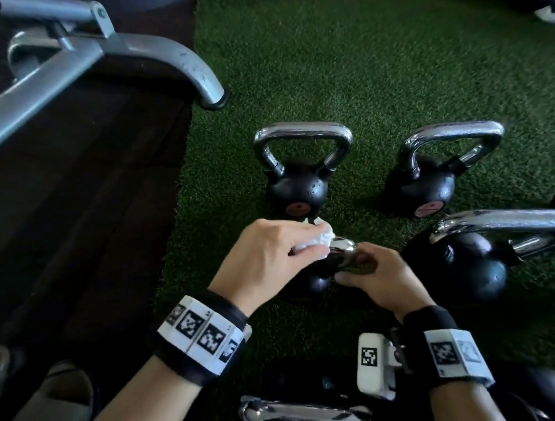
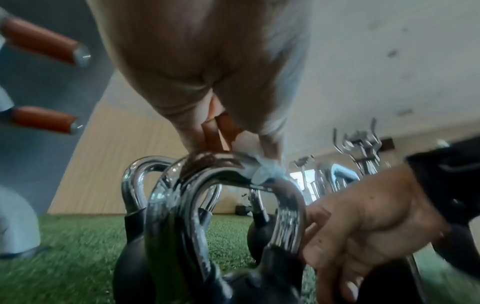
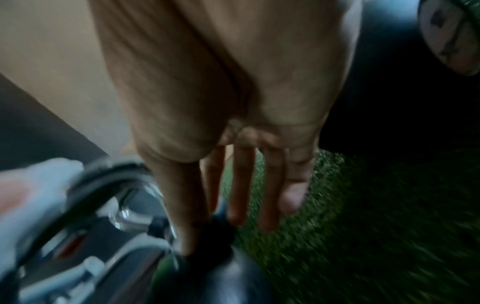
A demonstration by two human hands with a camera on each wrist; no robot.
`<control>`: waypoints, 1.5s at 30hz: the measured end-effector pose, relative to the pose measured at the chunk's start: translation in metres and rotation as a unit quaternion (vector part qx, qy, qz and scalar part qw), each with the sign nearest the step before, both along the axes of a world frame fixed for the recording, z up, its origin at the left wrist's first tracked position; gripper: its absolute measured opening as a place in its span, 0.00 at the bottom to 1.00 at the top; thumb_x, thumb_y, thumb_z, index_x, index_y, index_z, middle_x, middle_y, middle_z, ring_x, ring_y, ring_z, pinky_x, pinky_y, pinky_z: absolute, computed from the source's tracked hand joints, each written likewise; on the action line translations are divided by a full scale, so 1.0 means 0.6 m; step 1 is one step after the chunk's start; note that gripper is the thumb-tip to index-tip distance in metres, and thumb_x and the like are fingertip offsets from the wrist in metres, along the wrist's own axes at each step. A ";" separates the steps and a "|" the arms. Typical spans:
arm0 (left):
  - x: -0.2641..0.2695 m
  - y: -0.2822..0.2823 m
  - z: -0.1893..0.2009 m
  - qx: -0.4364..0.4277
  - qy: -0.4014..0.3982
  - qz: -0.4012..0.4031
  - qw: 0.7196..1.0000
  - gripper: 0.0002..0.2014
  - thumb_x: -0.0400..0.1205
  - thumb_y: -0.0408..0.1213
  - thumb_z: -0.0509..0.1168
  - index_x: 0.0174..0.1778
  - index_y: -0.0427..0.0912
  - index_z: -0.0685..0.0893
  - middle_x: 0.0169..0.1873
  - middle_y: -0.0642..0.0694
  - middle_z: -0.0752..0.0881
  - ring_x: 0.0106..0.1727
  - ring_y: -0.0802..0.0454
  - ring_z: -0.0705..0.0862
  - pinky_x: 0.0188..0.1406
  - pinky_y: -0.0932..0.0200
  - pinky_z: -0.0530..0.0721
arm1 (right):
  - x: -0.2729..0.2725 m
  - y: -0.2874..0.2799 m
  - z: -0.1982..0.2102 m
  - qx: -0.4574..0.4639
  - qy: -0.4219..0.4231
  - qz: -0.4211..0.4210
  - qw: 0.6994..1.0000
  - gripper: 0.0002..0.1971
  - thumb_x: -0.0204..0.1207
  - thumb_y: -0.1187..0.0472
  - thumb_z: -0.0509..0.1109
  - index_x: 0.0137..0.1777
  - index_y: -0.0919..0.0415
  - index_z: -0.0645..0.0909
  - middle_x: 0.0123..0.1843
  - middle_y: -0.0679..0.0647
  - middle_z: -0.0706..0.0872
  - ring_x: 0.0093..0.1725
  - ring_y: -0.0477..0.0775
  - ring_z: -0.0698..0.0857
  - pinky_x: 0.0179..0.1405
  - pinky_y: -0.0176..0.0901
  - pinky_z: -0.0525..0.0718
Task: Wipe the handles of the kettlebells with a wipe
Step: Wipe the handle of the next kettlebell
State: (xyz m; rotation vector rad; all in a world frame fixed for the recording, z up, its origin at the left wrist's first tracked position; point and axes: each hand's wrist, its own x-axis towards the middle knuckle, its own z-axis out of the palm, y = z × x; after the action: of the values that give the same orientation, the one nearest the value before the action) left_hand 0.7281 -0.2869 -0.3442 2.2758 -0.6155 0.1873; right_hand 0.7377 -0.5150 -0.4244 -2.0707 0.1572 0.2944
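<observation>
Several black kettlebells with chrome handles stand on green turf. My left hand (image 1: 273, 251) grips a crumpled white wipe (image 1: 318, 237) and presses it on top of the chrome handle (image 1: 345, 254) of the nearest middle kettlebell (image 1: 316, 284). In the left wrist view the wipe (image 2: 262, 172) is wrapped over the handle's curve (image 2: 288, 216). My right hand (image 1: 379, 278) holds the handle's right post where it meets the black body. Its thumb (image 3: 182, 216) lies on one side and the fingers (image 3: 241, 185) reach down the other. The kettlebell's body is mostly hidden under my hands.
Other kettlebells stand behind (image 1: 301, 188), back right (image 1: 425, 190), right (image 1: 468, 260) and close to me (image 1: 304, 412). A grey machine frame (image 1: 161, 52) on dark rubber flooring (image 1: 85, 210) borders the turf (image 1: 356, 52) on the left.
</observation>
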 end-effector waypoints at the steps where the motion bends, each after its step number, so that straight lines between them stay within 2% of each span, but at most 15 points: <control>1: -0.002 -0.004 -0.003 0.020 -0.009 -0.001 1.000 0.09 0.86 0.47 0.70 0.59 0.52 0.89 0.49 0.56 0.93 0.49 0.57 0.91 0.54 0.49 0.88 | 0.000 0.011 -0.006 -0.002 -0.003 0.008 1.000 0.17 0.60 0.51 0.90 0.48 0.42 0.91 0.44 0.44 0.94 0.47 0.44 0.91 0.53 0.39 0.86; 3: -0.002 -0.001 -0.007 0.026 -0.014 0.008 1.000 0.09 0.87 0.47 0.69 0.60 0.54 0.90 0.52 0.59 0.92 0.53 0.57 0.91 0.66 0.48 0.84 | -0.001 0.030 -0.011 -0.013 -0.015 0.000 1.000 0.17 0.62 0.51 0.91 0.49 0.46 0.90 0.42 0.40 0.92 0.44 0.35 0.88 0.44 0.21 0.81; 4: -0.002 0.006 -0.009 0.013 -0.014 0.022 1.000 0.09 0.86 0.46 0.69 0.60 0.53 0.90 0.54 0.60 0.92 0.55 0.57 0.91 0.70 0.47 0.82 | -0.001 0.036 -0.013 -0.013 -0.020 -0.010 1.000 0.17 0.63 0.52 0.91 0.49 0.45 0.90 0.42 0.39 0.91 0.43 0.31 0.87 0.40 0.18 0.79; 7: -0.005 0.031 -0.017 -0.039 -0.025 0.071 0.996 0.09 0.85 0.42 0.73 0.60 0.50 0.93 0.58 0.62 0.92 0.58 0.63 0.91 0.73 0.48 0.83 | -0.003 0.040 -0.021 0.010 -0.030 -0.023 0.999 0.15 0.63 0.53 0.91 0.44 0.42 0.90 0.41 0.38 0.93 0.42 0.29 0.89 0.44 0.24 0.83; 11: -0.012 0.047 -0.042 -0.022 -0.087 0.038 0.995 0.14 0.85 0.39 0.72 0.66 0.44 0.90 0.65 0.60 0.86 0.66 0.61 0.88 0.76 0.53 0.81 | -0.004 0.039 -0.026 0.022 -0.028 -0.030 0.999 0.15 0.61 0.54 0.92 0.39 0.41 0.87 0.39 0.38 0.92 0.38 0.27 0.88 0.42 0.26 0.83; 15: -0.005 0.078 -0.072 -0.115 -0.051 0.101 0.987 0.14 0.85 0.38 0.71 0.66 0.40 0.88 0.61 0.52 0.90 0.63 0.63 0.89 0.68 0.50 0.87 | -0.004 0.036 -0.038 0.026 -0.032 -0.039 0.998 0.14 0.60 0.51 0.92 0.44 0.49 0.93 0.42 0.43 0.95 0.45 0.39 0.92 0.49 0.38 0.88; 20: -0.019 0.095 -0.092 -0.123 -0.038 0.115 0.985 0.15 0.85 0.42 0.70 0.64 0.39 0.90 0.59 0.53 0.91 0.61 0.63 0.90 0.63 0.61 0.88 | -0.009 0.034 -0.049 0.039 -0.019 -0.039 0.998 0.15 0.60 0.48 0.91 0.45 0.49 0.95 0.42 0.44 0.96 0.46 0.45 0.94 0.55 0.52 0.93; 22: -0.023 0.095 -0.103 -0.188 0.034 0.133 0.972 0.15 0.85 0.41 0.69 0.66 0.42 0.89 0.60 0.52 0.91 0.61 0.60 0.91 0.63 0.61 0.88 | -0.007 0.034 -0.054 0.044 -0.017 -0.039 0.998 0.15 0.60 0.47 0.91 0.44 0.48 0.95 0.42 0.44 0.96 0.46 0.46 0.94 0.55 0.54 0.92; 24: -0.026 0.099 -0.111 -0.247 0.103 0.139 0.953 0.14 0.86 0.40 0.68 0.67 0.44 0.87 0.59 0.54 0.92 0.58 0.57 0.92 0.61 0.62 0.88 | -0.006 0.033 -0.057 0.043 -0.020 -0.039 0.998 0.15 0.60 0.46 0.91 0.44 0.49 0.95 0.42 0.45 0.96 0.45 0.46 0.94 0.55 0.55 0.93; 33: -0.032 0.099 -0.142 -0.311 0.155 0.143 0.927 0.14 0.85 0.39 0.67 0.65 0.43 0.89 0.58 0.52 0.93 0.57 0.57 0.92 0.57 0.60 0.90 | -0.005 0.030 -0.061 0.045 -0.010 -0.050 0.998 0.19 0.57 0.43 0.91 0.44 0.50 0.94 0.42 0.47 0.96 0.45 0.46 0.94 0.54 0.54 0.93; 38: -0.036 0.094 -0.188 -0.267 0.186 0.150 0.933 0.13 0.87 0.42 0.67 0.58 0.42 0.94 0.57 0.50 0.94 0.60 0.54 0.91 0.62 0.53 0.90 | -0.008 0.029 -0.057 0.053 -0.014 -0.051 0.997 0.16 0.59 0.45 0.91 0.42 0.51 0.94 0.40 0.46 0.95 0.43 0.47 0.94 0.53 0.52 0.93; 40: -0.039 0.093 -0.190 -0.240 0.189 0.162 0.938 0.11 0.87 0.42 0.68 0.58 0.45 0.94 0.57 0.53 0.93 0.62 0.56 0.91 0.62 0.57 0.88 | -0.010 0.031 -0.055 0.053 -0.019 -0.045 0.997 0.15 0.60 0.45 0.91 0.43 0.50 0.94 0.40 0.46 0.96 0.43 0.46 0.94 0.53 0.53 0.93; 42: -0.045 0.090 -0.181 -0.231 0.192 0.171 0.939 0.10 0.88 0.40 0.68 0.61 0.53 0.93 0.55 0.63 0.92 0.61 0.61 0.90 0.61 0.64 0.87 | -0.009 0.032 -0.050 0.050 -0.020 -0.045 0.998 0.14 0.60 0.47 0.91 0.42 0.51 0.94 0.39 0.46 0.95 0.42 0.46 0.94 0.52 0.52 0.93; 43: -0.050 0.086 -0.175 -0.224 0.194 0.172 0.939 0.10 0.87 0.41 0.69 0.62 0.57 0.91 0.52 0.68 0.92 0.58 0.66 0.89 0.59 0.67 0.86 | -0.009 0.033 -0.048 0.049 -0.020 -0.044 0.998 0.14 0.60 0.48 0.91 0.42 0.51 0.94 0.38 0.46 0.95 0.42 0.45 0.94 0.52 0.51 0.93; 45: -0.060 0.076 -0.166 -0.206 0.181 0.177 0.945 0.11 0.86 0.44 0.70 0.62 0.60 0.90 0.45 0.69 0.91 0.50 0.69 0.89 0.52 0.69 0.86 | -0.010 0.033 -0.043 0.042 -0.021 -0.041 0.998 0.15 0.59 0.48 0.92 0.42 0.52 0.94 0.37 0.44 0.95 0.40 0.42 0.94 0.50 0.47 0.93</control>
State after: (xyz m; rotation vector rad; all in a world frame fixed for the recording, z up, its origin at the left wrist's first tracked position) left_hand 0.6919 -0.2411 -0.4441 1.9222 0.0319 0.0571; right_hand 0.7319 -0.4950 -0.4499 -1.9798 0.2000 0.2035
